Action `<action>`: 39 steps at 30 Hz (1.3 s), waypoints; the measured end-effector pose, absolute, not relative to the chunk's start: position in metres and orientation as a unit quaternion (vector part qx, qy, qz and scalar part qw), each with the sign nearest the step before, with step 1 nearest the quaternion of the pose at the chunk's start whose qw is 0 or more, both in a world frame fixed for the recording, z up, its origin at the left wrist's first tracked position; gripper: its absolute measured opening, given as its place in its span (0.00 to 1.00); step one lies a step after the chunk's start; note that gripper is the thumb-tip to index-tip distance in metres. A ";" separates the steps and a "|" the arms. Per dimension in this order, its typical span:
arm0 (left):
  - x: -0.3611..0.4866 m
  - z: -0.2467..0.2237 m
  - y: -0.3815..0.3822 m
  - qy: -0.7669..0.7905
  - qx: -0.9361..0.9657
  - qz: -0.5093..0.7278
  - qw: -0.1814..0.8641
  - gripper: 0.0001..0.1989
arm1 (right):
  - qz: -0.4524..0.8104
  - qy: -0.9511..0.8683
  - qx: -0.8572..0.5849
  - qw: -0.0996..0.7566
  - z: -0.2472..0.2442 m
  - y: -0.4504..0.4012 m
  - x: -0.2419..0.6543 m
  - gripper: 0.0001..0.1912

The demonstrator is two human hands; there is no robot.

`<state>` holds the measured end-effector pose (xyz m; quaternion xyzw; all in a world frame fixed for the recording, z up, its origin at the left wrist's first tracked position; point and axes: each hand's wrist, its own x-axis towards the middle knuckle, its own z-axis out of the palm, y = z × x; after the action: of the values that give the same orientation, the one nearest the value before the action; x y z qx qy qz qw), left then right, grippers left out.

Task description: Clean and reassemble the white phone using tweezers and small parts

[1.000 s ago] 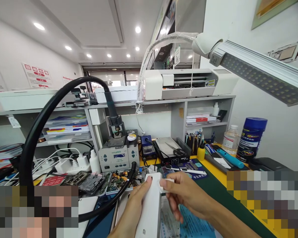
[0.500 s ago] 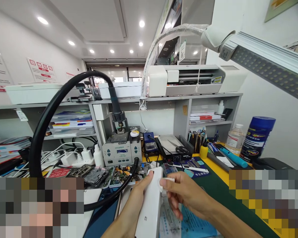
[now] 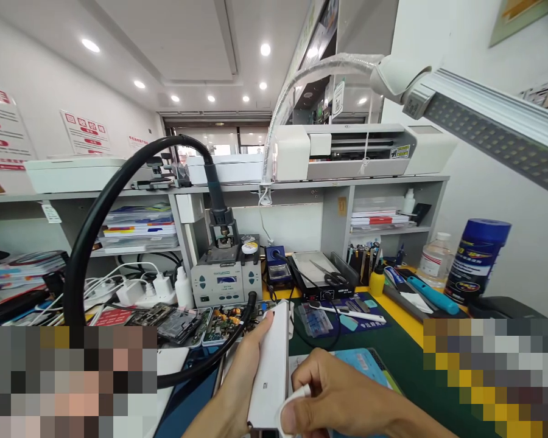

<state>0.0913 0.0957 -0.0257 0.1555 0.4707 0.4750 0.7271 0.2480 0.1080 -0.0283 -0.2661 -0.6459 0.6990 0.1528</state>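
A long white device [image 3: 269, 377] with a small dark logo is tilted upright in front of me. My left hand [image 3: 244, 365] is wrapped round its left side, with the thumb near the top edge. A small white cloth [image 3: 296, 398] is pinched between the thumb and fingers of my right hand [image 3: 329, 389], at the lower right edge of the device. Behind my right hand lies a blue packet [image 3: 363, 365] on the green mat [image 3: 406, 371].
A thick black hose [image 3: 77, 243] arches on the left from the grey soldering station [image 3: 223, 283]. Behind the device are trays of circuit boards [image 3: 221, 322]. Scissors [image 3: 331, 274], a white brush [image 3: 351, 312] and a blue spray can [image 3: 477, 258] stand or lie further right.
My right hand has moved down along the device's right edge with the white cloth, from near the top to near the bottom. The view has shifted slightly.
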 end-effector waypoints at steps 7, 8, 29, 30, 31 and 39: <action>0.088 -0.032 0.095 0.388 0.214 0.499 0.745 0.18 | 0.744 -0.585 -0.253 0.200 -0.027 0.115 0.248 0.23; 0.087 -0.032 0.094 0.373 0.228 0.498 0.749 0.16 | 0.747 -0.576 -0.251 0.216 -0.027 0.116 0.248 0.24; 0.078 -0.027 0.087 0.256 0.424 0.457 0.739 0.16 | 0.860 -0.445 -0.088 0.234 -0.032 0.133 0.259 0.23; 0.079 -0.026 0.086 0.254 0.429 0.452 0.739 0.16 | 0.868 -0.441 -0.079 0.214 -0.034 0.134 0.259 0.23; 0.079 -0.026 0.085 0.254 0.434 0.446 0.741 0.17 | 0.874 -0.439 -0.071 0.194 -0.035 0.134 0.260 0.23; 0.078 -0.037 0.075 0.284 0.468 0.383 0.744 0.23 | 0.876 -0.447 -0.117 0.139 -0.035 0.136 0.265 0.20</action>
<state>0.0781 0.0745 -0.0374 0.4681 0.2838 0.3830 0.7441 0.2653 0.1360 -0.0352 -0.1167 -0.4468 0.8761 0.1387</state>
